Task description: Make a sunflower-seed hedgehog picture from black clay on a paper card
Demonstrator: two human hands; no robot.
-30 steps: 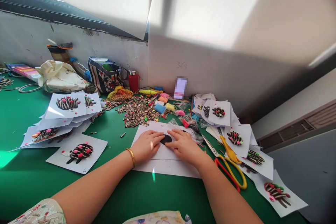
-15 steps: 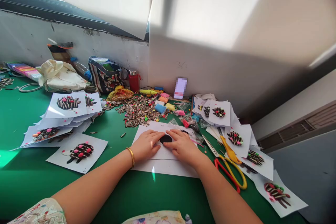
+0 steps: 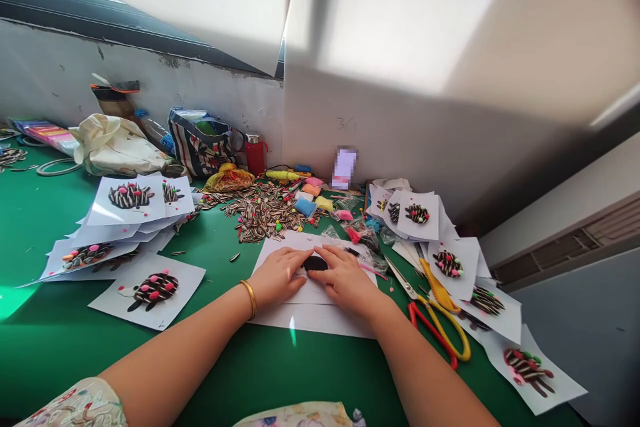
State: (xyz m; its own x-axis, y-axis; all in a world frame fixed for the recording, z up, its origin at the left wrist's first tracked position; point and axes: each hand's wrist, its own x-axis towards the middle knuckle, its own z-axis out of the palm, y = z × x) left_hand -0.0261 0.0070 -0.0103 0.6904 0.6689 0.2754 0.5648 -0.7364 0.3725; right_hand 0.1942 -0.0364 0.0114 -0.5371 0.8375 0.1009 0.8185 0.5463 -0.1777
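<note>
**Both grips pressing a black clay lump on white paper**

Grip on my left hand (image 3: 277, 275) is released: the fingers lie flat on the white sheet (image 3: 310, 317), fingertips touching the left edge of the black clay lump (image 3: 315, 263). A gold bangle (image 3: 249, 298) sits at that wrist. My right hand (image 3: 345, 280) is likewise unclenched, fingers spread over the right side of the lump, so the clay lies between the two hands, on the sheet, near the middle of the green worktop (image 3: 60, 333).

Going from left: at nine o'clock of my hands lie paper cards with finished seed hedgehogs (image 3: 153, 287), one alone nearest me and a stack (image 3: 127, 197) farther back at ten o'clock. At twelve o'clock a heap of striped sunflower seeds (image 3: 260, 213) is scattered, with small coloured clay blocks (image 3: 305, 205) just beside it. Behind, against the wall, stand a patterned bag (image 3: 200, 143) and a red bottle (image 3: 255, 153). At three o'clock, yellow-handled scissors (image 3: 440, 310) lie near my right wrist, and more hedgehog cards (image 3: 450, 260) run on toward four o'clock.
</note>
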